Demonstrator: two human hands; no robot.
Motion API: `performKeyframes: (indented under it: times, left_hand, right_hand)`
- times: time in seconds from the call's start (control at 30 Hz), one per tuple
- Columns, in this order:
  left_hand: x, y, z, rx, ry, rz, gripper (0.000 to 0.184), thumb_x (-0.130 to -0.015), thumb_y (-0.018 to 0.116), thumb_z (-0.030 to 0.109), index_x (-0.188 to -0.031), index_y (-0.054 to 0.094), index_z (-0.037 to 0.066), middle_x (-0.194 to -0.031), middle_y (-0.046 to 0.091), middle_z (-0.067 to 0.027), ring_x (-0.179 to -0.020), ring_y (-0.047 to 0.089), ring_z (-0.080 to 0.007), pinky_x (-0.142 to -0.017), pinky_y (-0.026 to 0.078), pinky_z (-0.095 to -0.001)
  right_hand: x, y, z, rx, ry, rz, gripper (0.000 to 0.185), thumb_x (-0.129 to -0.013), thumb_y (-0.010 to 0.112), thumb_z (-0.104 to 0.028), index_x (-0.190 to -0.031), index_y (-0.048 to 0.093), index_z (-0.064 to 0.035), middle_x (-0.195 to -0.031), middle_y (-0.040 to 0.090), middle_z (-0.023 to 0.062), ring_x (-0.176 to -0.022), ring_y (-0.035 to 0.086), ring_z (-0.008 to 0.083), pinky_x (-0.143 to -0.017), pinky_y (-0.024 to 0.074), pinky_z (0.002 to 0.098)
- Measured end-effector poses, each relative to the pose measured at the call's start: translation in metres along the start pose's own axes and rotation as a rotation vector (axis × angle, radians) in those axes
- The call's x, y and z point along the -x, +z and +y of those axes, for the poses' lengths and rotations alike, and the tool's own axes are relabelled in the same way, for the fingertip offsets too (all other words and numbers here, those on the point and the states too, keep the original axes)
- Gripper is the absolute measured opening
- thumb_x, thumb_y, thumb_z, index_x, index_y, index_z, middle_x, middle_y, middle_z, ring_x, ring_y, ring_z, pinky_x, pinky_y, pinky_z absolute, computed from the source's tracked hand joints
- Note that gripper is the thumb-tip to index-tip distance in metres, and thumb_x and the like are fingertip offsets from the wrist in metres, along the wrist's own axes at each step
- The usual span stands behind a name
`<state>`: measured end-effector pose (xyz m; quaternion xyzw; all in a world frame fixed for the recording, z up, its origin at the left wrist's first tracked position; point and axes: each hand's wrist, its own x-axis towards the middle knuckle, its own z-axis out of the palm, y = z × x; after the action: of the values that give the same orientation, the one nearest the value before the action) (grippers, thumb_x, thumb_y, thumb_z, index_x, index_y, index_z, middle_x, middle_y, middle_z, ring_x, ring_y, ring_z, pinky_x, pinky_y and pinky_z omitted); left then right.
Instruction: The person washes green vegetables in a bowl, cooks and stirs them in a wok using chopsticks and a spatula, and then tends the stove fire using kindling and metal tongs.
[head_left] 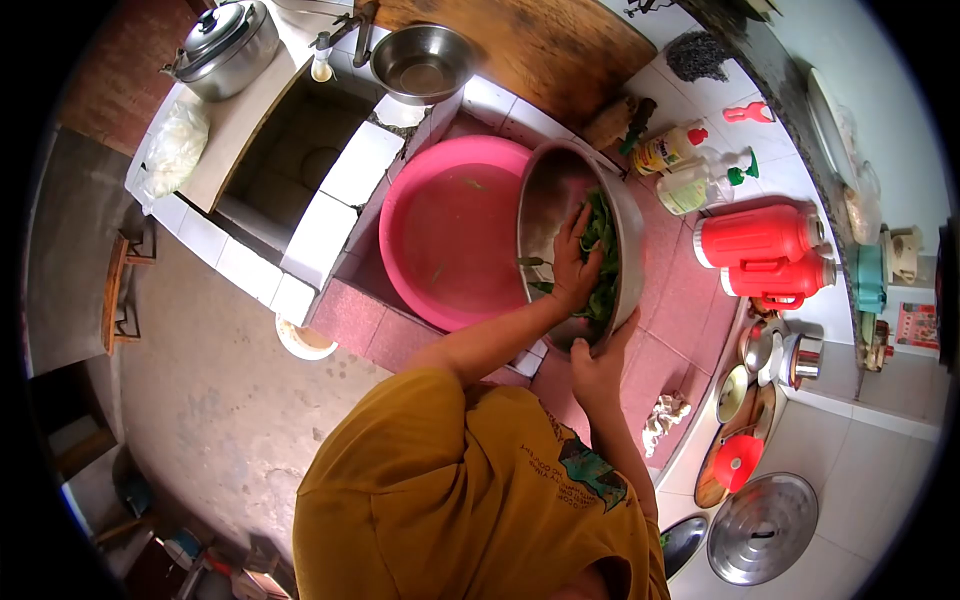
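Note:
A metal basin [632,222] is tilted on its side, its mouth facing the large pink tub [450,150] and overlapping the tub's right edge. Inside it, dark leafy greens [603,232] rest against the lower wall. My left hand [574,264] reaches into the basin and lies over the greens, its fingers stretched and somewhat apart. At the basin's near rim my right hand [602,368] grips with the thumb over the edge; its other fingers are partly hidden behind the metal. Shallow water and a few leaf bits show in the tub.
Left of the tub is a tiled sink [290,150] with a steel bowl [422,62] on its ledge. Bottles [668,150] and red thermoses [758,237] stand to the right. A crumpled cloth [665,420] and a metal lid [763,528] lie nearer me.

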<state>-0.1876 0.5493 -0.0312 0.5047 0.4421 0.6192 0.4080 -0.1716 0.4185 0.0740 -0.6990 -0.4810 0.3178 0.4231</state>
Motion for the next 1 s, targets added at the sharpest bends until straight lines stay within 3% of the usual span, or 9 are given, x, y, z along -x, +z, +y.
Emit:
performKeyframes:
  times: [0.17, 0.37, 0.47, 0.57, 0.6, 0.7, 0.73, 0.83, 1.0]
  left_hand:
    - [0.002, 0.003, -0.008, 0.0, 0.05, 0.03, 0.062, -0.079, 0.052, 0.015, -0.139, 0.039, 0.008, -0.138, 0.038, -0.0181, -0.122, 0.039, -0.0366, -0.104, 0.029, -0.0414]
    - [0.015, 0.013, -0.029, -0.089, 0.055, 0.089, 0.055, -0.079, 0.056, 0.017, -0.131, 0.043, 0.003, -0.138, 0.037, -0.0201, -0.12, 0.038, -0.04, -0.102, 0.031, -0.0431]
    - [0.009, 0.004, -0.019, -0.076, 0.117, 0.043, 0.053, -0.079, 0.06, 0.021, -0.128, 0.046, 0.005, -0.138, 0.037, -0.0207, -0.118, 0.039, -0.0424, -0.1, 0.033, -0.045]
    - [0.01, -0.011, 0.014, -0.388, 0.018, -0.139, 0.059, -0.078, 0.062, 0.028, -0.131, 0.045, 0.009, -0.138, 0.037, -0.0207, -0.116, 0.039, -0.0432, -0.098, 0.035, -0.0467]
    - [0.01, -0.017, 0.026, -0.473, 0.022, -0.222, 0.066, -0.077, 0.065, 0.036, -0.136, 0.043, 0.013, -0.136, 0.039, -0.0213, -0.115, 0.041, -0.0441, -0.096, 0.037, -0.0481]
    - [0.013, -0.025, 0.045, -0.518, 0.071, -0.485, 0.068, -0.08, 0.065, 0.037, -0.136, 0.041, 0.006, -0.131, 0.044, -0.0237, -0.114, 0.044, -0.0446, -0.099, 0.035, -0.0471]
    - [0.014, -0.026, 0.046, -0.482, 0.081, -0.561, 0.069, -0.08, 0.065, 0.037, -0.136, 0.04, 0.006, -0.131, 0.044, -0.0241, -0.114, 0.044, -0.0446, -0.099, 0.035, -0.0469]
    - [0.006, -0.037, 0.077, -0.396, 0.162, -0.839, 0.075, -0.08, 0.066, 0.04, -0.14, 0.035, 0.007, -0.133, 0.042, -0.026, -0.118, 0.043, -0.0437, -0.099, 0.036, -0.0453]
    - [0.052, -0.037, 0.148, -0.757, 0.527, -1.332, 0.077, -0.072, 0.072, 0.031, -0.14, 0.037, 0.021, -0.137, 0.038, -0.0241, -0.119, 0.043, -0.0429, -0.094, 0.042, -0.0461]
  right_hand:
    - [0.003, 0.001, -0.006, 0.024, -0.059, -0.011, 0.087, -0.075, 0.046, 0.006, -0.145, -0.005, 0.001, -0.141, 0.028, 0.0211, -0.129, 0.034, 0.0265, -0.105, 0.03, 0.0318]
    - [0.009, 0.0, -0.008, 0.002, -0.023, -0.01, 0.088, -0.077, 0.047, 0.004, -0.145, -0.008, -0.0001, -0.132, 0.038, 0.0197, -0.117, 0.045, 0.0251, -0.1, 0.0364, 0.0317]
    - [0.014, 0.003, -0.001, -0.064, -0.033, 0.069, 0.077, -0.078, 0.048, 0.004, -0.145, 0.009, 0.001, -0.119, 0.049, 0.0165, -0.104, 0.052, 0.0213, -0.091, 0.0435, 0.0296]
    - [0.011, -0.02, 0.019, -0.348, 0.27, 0.002, 0.065, -0.077, 0.047, 0.005, -0.139, 0.026, 0.002, -0.123, 0.049, 0.0162, -0.11, 0.052, 0.0251, -0.093, 0.0451, 0.0328]
    - [0.013, -0.024, 0.01, -0.536, 0.443, 0.054, 0.052, -0.077, 0.048, 0.005, -0.129, 0.04, 0.0007, -0.11, 0.055, 0.0127, -0.098, 0.059, 0.0227, -0.083, 0.0527, 0.0371]
    - [0.033, -0.041, 0.05, -0.864, 0.505, 0.122, 0.049, -0.078, 0.049, 0.006, -0.126, 0.041, -0.0011, -0.107, 0.055, 0.0135, -0.093, 0.06, 0.0247, -0.076, 0.0566, 0.0443]
    - [0.042, -0.046, 0.06, -0.846, 0.552, 0.183, 0.043, -0.078, 0.048, 0.005, -0.121, 0.042, 0.0041, -0.104, 0.058, 0.0177, -0.088, 0.064, 0.0347, -0.073, 0.0589, 0.0517]
    - [0.081, -0.059, 0.064, -1.046, 0.535, 0.294, 0.042, -0.079, 0.048, 0.005, -0.121, 0.042, 0.0042, -0.107, 0.057, 0.019, -0.093, 0.063, 0.0363, -0.077, 0.0573, 0.0537]
    - [0.153, -0.064, 0.076, -1.246, 0.519, 0.447, 0.046, -0.078, 0.047, 0.007, -0.123, 0.043, 0.0023, -0.112, 0.056, 0.0185, -0.098, 0.06, 0.0354, -0.078, 0.0541, 0.0536]
